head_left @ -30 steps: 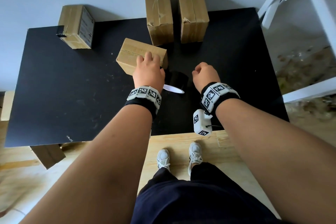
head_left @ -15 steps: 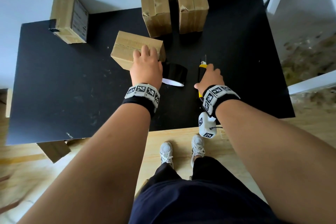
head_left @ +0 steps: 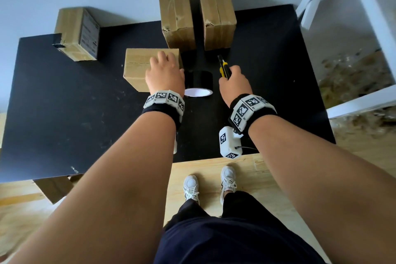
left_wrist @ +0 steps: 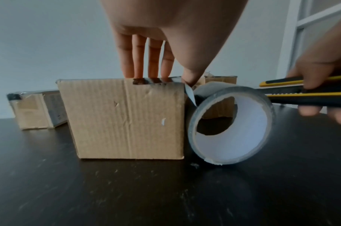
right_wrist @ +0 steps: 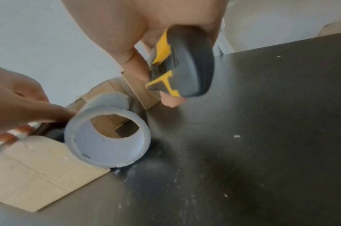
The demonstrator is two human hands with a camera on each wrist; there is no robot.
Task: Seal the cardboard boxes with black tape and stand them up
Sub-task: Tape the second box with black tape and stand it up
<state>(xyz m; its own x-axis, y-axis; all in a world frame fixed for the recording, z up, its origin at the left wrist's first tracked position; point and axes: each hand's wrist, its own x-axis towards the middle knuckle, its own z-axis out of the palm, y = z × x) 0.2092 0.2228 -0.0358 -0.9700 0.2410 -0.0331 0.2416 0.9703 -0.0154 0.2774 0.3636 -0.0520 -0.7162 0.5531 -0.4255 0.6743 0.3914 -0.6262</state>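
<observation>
Left hand (head_left: pixel 165 75) is lying flat on the near cardboard box (head_left: pixel 139 68), straight fingers (left_wrist: pixel 138 61) pressing its taped top edge, thumb at the corner. Black tape roll (head_left: pixel 198 83), smooth with a white core, is standing on edge, touching the box at its 3 o'clock. Right hand (head_left: pixel 234 83) is clenching a yellow-black utility knife (head_left: pixel 224 68) just beside the roll at 2 o'clock on the scuffed black table (head_left: pixel 64 113)

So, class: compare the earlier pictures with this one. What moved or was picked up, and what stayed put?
The right hand, an empty fist a second ago, now grips a yellow-and-black utility knife, raised and pointing away from the person beside the tape roll. The left hand still presses flat on the near cardboard box. Tape roll and other boxes have not moved.
</observation>
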